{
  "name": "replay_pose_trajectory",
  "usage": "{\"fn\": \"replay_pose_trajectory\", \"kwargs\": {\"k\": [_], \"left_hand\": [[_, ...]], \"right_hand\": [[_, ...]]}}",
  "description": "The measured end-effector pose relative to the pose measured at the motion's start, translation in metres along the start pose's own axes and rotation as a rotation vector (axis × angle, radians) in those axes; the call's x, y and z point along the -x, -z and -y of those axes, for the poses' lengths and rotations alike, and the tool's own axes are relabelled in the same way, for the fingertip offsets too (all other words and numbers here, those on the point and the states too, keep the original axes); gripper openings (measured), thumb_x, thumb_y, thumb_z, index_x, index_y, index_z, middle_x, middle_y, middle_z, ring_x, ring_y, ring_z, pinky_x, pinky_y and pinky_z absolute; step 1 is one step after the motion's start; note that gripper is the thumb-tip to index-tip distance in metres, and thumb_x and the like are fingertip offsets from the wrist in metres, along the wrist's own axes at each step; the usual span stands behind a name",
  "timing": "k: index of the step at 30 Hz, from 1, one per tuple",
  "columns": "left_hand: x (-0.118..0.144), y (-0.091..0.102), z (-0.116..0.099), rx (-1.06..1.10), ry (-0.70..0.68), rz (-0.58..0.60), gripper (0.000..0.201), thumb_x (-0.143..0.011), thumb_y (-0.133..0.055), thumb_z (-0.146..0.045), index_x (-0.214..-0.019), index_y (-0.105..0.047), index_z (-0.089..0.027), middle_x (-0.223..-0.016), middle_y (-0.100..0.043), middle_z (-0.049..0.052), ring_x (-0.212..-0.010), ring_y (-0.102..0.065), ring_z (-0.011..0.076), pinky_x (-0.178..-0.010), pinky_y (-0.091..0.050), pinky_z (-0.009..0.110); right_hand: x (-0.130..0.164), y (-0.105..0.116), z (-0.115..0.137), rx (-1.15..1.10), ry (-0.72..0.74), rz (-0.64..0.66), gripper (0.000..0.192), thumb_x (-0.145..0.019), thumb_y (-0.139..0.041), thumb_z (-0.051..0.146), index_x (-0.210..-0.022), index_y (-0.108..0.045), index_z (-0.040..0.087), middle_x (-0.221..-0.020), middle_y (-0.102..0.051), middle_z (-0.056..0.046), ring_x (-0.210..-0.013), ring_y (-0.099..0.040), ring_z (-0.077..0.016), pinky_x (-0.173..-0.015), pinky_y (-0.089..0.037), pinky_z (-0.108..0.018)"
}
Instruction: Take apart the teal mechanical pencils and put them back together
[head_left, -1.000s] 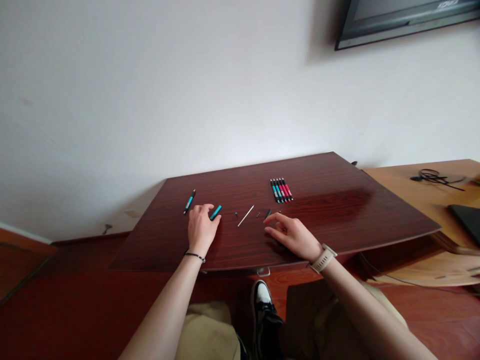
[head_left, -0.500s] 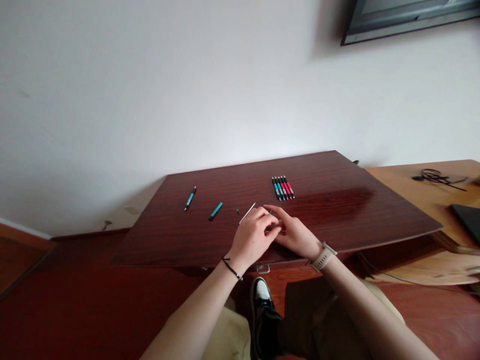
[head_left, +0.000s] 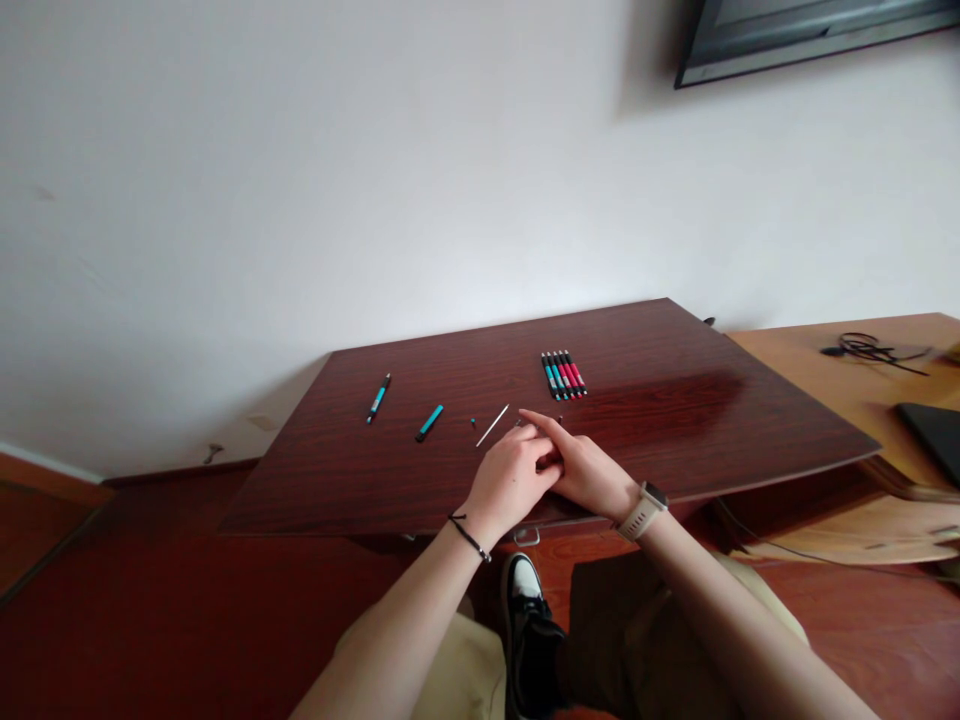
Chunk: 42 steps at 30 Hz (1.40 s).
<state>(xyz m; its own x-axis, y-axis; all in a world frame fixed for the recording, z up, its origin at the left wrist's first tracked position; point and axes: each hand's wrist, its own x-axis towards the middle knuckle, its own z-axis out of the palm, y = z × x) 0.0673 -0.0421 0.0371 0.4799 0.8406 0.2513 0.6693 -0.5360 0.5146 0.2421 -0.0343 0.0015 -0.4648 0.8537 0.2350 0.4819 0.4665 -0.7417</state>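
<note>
My left hand [head_left: 514, 470] and my right hand [head_left: 592, 470] meet over the near part of the dark wood table [head_left: 450, 365]. The left fingers are curled together, and whatever they pinch is hidden. The right index finger stretches across above the left fingers, while the other right fingers bend against them. A tiny dark tip [head_left: 560, 420] shows just beyond the right hand. A thin white pen refill [head_left: 492, 425] lies left of the hands. Beside it are a tiny teal-and-black pen part [head_left: 473, 423] and a teal pen barrel [head_left: 430, 423] with a black end.
A whole teal-and-black pen [head_left: 379, 398] lies at the left. Several teal and pink pens [head_left: 565, 375] are lined up in a row beyond my hands. To the right stands a lighter wood desk [head_left: 795, 350] with a coiled black cable [head_left: 866, 347] and a dark flat device [head_left: 934, 435].
The hands have shifted slightly and pressed closer together. The right index finger now reaches farther left over the left hand, and more of the refill shows. The small dark tip has come into view.
</note>
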Motion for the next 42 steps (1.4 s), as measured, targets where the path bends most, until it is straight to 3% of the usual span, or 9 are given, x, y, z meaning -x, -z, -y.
{"fn": "replay_pose_trajectory", "kwargs": {"k": [6, 12, 14, 17, 20, 25, 33, 42], "left_hand": [[-0.002, -0.003, -0.002, -0.034, 0.016, -0.015, 0.010, -0.090, -0.073, -0.013, -0.085, -0.071, -0.022, -0.104, -0.073, 0.007, -0.100, -0.069, 0.0252, -0.090, -0.058, 0.037], [-0.001, -0.007, 0.000, -0.035, -0.033, -0.031, 0.014, -0.095, -0.064, -0.009, -0.097, -0.070, -0.023, -0.113, -0.073, 0.008, -0.108, -0.069, 0.0254, -0.097, -0.057, 0.039], [0.000, -0.002, 0.004, -0.029, -0.056, -0.057, 0.012, -0.100, -0.060, -0.013, -0.100, -0.067, -0.022, -0.114, -0.072, 0.008, -0.109, -0.068, 0.0251, -0.097, -0.056, 0.039], [0.002, 0.016, 0.017, 0.035, 0.016, -0.192, 0.013, -0.107, -0.055, -0.023, -0.097, -0.063, -0.022, -0.103, -0.072, 0.006, -0.095, -0.069, 0.0215, -0.088, -0.056, 0.035], [0.005, 0.039, 0.038, 0.169, 0.156, -0.342, 0.013, -0.106, -0.061, -0.033, -0.100, -0.064, -0.022, -0.096, -0.074, 0.003, -0.080, -0.069, 0.0174, -0.078, -0.054, 0.030], [0.014, 0.061, 0.080, 0.229, 0.248, -0.543, 0.014, -0.099, -0.068, -0.034, -0.094, -0.068, -0.021, -0.098, -0.078, 0.005, -0.094, -0.074, 0.0203, -0.086, -0.055, 0.031], [0.027, 0.052, 0.126, -0.154, 0.287, -0.399, 0.011, -0.092, -0.063, -0.014, -0.091, -0.071, -0.022, -0.095, -0.073, 0.005, -0.091, -0.068, 0.0210, -0.087, -0.053, 0.034], [0.014, 0.045, 0.124, -0.377, 0.279, -0.312, 0.014, -0.095, -0.063, -0.017, -0.084, -0.070, -0.023, -0.092, -0.073, 0.005, -0.094, -0.064, 0.0251, -0.089, -0.050, 0.036]], "right_hand": [[-0.001, 0.001, 0.002, 0.020, -0.014, 0.009, 0.090, -0.086, -0.062, 0.011, -0.169, -0.031, 0.024, -0.112, -0.082, -0.008, -0.098, -0.081, -0.0302, -0.081, -0.056, -0.033], [0.000, -0.001, 0.002, 0.007, -0.020, -0.027, 0.087, -0.086, -0.061, 0.010, -0.167, -0.035, 0.026, -0.111, -0.080, -0.008, -0.096, -0.080, -0.0292, -0.081, -0.055, -0.034], [0.000, -0.001, 0.004, 0.004, -0.028, -0.040, 0.080, -0.089, -0.063, 0.013, -0.165, -0.038, 0.025, -0.103, -0.079, -0.005, -0.089, -0.078, -0.0262, -0.078, -0.053, -0.031], [0.000, 0.001, 0.007, 0.005, -0.043, -0.034, 0.067, -0.097, -0.066, 0.024, -0.160, -0.045, 0.020, -0.080, -0.070, 0.001, -0.070, -0.069, -0.0202, -0.068, -0.046, -0.028], [0.000, 0.002, 0.009, 0.002, -0.034, -0.009, 0.061, -0.099, -0.067, 0.028, -0.158, -0.049, 0.021, -0.073, -0.062, 0.005, -0.065, -0.062, -0.0167, -0.066, -0.042, -0.026], [0.000, 0.002, 0.008, 0.021, -0.023, 0.003, 0.053, -0.102, -0.066, 0.031, -0.153, -0.055, 0.022, -0.073, -0.061, 0.005, -0.065, -0.060, -0.0155, -0.066, -0.041, -0.027], [0.002, 0.001, 0.005, 0.048, -0.010, 0.018, 0.044, -0.104, -0.063, 0.035, -0.147, -0.062, 0.023, -0.073, -0.061, 0.004, -0.065, -0.060, -0.0153, -0.066, -0.040, -0.027], [0.002, 0.002, 0.005, 0.062, -0.003, 0.017, 0.039, -0.105, -0.061, 0.036, -0.142, -0.066, 0.024, -0.074, -0.064, 0.003, -0.067, -0.063, -0.0166, -0.069, -0.042, -0.028]]}}
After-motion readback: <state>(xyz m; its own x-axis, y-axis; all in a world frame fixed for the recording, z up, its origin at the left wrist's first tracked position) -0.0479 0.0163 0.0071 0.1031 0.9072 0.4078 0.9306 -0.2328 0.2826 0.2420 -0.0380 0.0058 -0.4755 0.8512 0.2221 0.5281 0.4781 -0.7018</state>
